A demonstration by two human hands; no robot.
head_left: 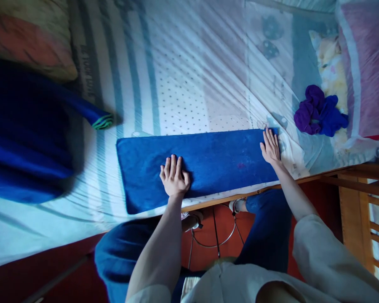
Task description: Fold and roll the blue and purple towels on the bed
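Observation:
A long blue cloth (214, 160) lies flat along the front edge of the bed. On its left half, my left hand (174, 176) rests palm down with the fingers spread, and small wrinkles show beside it. My right hand (271, 146) lies flat near the cloth's right end, fingers stretched out towards its far corner. Neither hand grips anything. A small pale tag (261, 125) sticks out at the far edge, close to my right fingertips.
The bed has a striped, dotted sheet (183, 97). A dark blue fabric pile (25, 139) and a rolled blue cloth with green edging (102, 121) lie left. Purple and blue scrunchies (318, 111) sit right, beside a pink pillow (371, 71). A wooden frame (355, 210) stands at right.

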